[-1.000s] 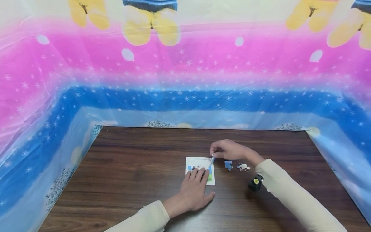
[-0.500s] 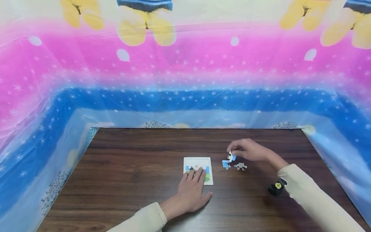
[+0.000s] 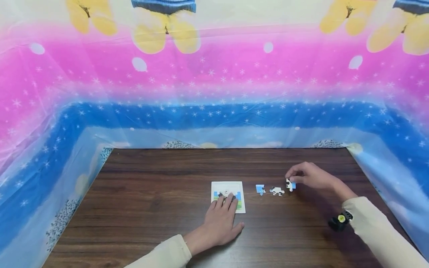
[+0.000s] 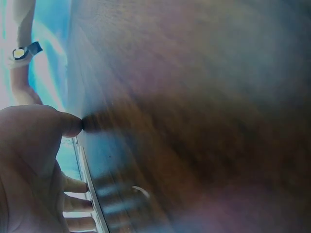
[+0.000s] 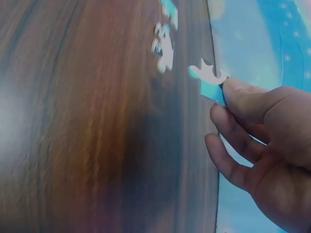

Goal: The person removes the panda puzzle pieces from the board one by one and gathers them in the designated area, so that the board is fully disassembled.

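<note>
My left hand [image 3: 219,223] lies with straight fingers across the lower part of a white-framed puzzle board [image 3: 213,188]. Green, blue and white picture parts show around the fingertips; the rest is under the hand. To the right, my right hand [image 3: 311,176] pinches a blue, white and black jigsaw piece [image 3: 290,185] between thumb and fingers. In the right wrist view that jigsaw piece [image 5: 210,85] is held above the tabletop. Two more pieces lie between board and right hand: a mostly blue piece [image 3: 260,189] and a white and black piece [image 3: 277,191].
A dark wood-grain table [image 3: 151,208] carries everything. Behind it and along both sides hangs a pink and blue printed cloth [image 3: 214,89]. A black strapped device [image 3: 338,221] sits at the right wrist.
My right hand has moved right, away from the board and past the two loose pieces, with the jigsaw piece in its fingers. The left hand stays on the board.
</note>
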Available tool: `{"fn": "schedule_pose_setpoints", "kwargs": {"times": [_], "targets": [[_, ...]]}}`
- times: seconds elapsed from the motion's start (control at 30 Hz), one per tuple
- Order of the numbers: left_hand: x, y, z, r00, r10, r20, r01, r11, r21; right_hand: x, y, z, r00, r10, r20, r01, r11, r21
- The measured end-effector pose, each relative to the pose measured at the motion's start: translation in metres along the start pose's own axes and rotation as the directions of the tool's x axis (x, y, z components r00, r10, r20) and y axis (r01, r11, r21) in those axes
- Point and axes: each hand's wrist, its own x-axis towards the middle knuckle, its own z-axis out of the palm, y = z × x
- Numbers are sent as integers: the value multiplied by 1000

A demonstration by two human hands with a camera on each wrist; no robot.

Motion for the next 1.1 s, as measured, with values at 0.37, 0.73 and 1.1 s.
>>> {"fn": "schedule_pose_setpoints", "kwargs": {"times": [0.37, 0.73, 1.1], "targets": [[0, -2, 4, 1000, 9, -19, -9, 1000, -11, -8, 22, 19, 996, 24, -83, -26, 999, -26], [-1, 0, 3, 1000, 22, -4, -22, 1000, -21, -12, 31, 35, 989, 52, -138, -55, 998, -20], [-2, 2, 4, 999, 32, -35, -32, 999, 19, 9, 0, 19, 968, -12, -251, -4, 998, -62]]}}
